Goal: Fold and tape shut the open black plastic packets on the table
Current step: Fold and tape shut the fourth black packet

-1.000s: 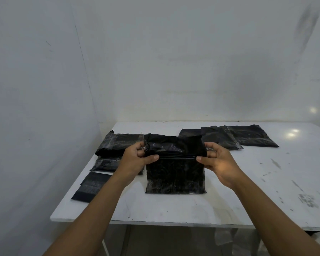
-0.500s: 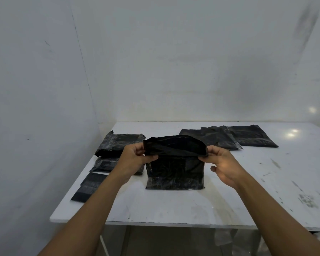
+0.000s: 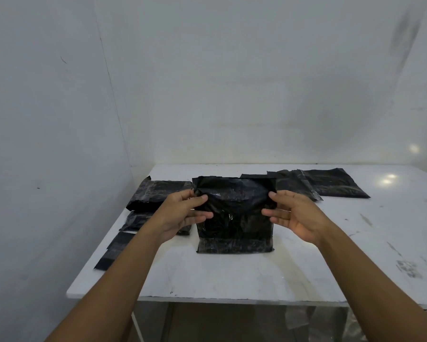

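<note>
Packet [image 3: 234,218] pinched by left hand [image 3: 180,213], right hand's [image 3: 296,215] fingers [image 3: 269,213] touching it.

A bare packing corner — blank white walls [image 3: 232,82], a scuffed white table [image 3: 355,243], black packets [image 3: 330,183] laid out.

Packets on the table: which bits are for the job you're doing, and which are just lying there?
For the job: middle packet, left hand pinching its corner, right hand touching its side, flat packets at back right.
Lying about: packet pile at left, dark strips by table edge.
</note>
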